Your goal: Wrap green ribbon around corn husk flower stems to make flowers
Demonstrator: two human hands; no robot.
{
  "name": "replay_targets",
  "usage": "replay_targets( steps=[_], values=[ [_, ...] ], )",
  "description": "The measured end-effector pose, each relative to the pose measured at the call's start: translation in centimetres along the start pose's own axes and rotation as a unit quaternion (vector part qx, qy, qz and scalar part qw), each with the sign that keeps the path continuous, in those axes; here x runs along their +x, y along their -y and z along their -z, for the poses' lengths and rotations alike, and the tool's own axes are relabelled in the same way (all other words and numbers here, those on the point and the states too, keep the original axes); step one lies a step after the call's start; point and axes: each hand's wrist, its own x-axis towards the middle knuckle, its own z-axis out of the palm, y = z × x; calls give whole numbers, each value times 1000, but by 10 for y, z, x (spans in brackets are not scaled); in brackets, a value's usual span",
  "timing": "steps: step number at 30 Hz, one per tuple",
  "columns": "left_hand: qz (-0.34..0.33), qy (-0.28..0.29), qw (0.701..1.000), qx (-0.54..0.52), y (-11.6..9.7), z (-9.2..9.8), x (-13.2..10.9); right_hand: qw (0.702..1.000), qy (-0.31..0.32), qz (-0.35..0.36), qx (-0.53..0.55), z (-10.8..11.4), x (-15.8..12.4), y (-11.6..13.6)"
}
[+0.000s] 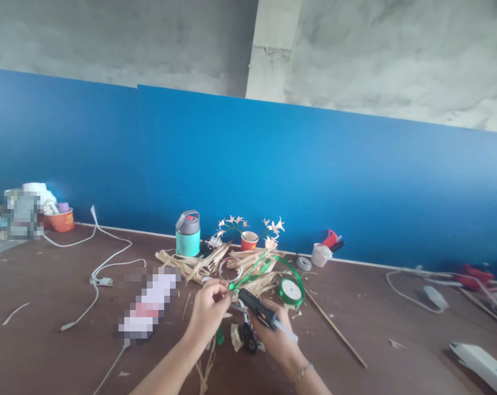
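Note:
Pinched between the fingers of my left hand (209,304) is the end of a green ribbon (232,286). A green stem (254,270) topped by a pale flower (270,243) slants up and away from these fingers; whether they hold it too is unclear. My right hand (278,336) grips a black glue gun (257,307), its nozzle close to the ribbon end and a translucent glue stick (287,331) at its back. Beyond it stands a green ribbon spool (290,292). Black-handled scissors (249,337) lie below the glue gun, partly hidden by it.
Dried husk strips (199,266) spread behind my hands, with a wire-like ring (231,269) on them. A teal flask (188,241), a paper cup (249,240) near white flowers (275,225) and a tape roll (303,263) stand farther back. A thin stick (334,328) lies right; cables (94,280) left.

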Motion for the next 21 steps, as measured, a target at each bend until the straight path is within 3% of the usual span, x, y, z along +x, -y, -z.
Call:
replay_targets(
  steps=[21],
  values=[
    [-20, 6, 1000, 11, 2, 0, 1, 999, 18, 14, -32, 0, 1, -1]
  ],
)
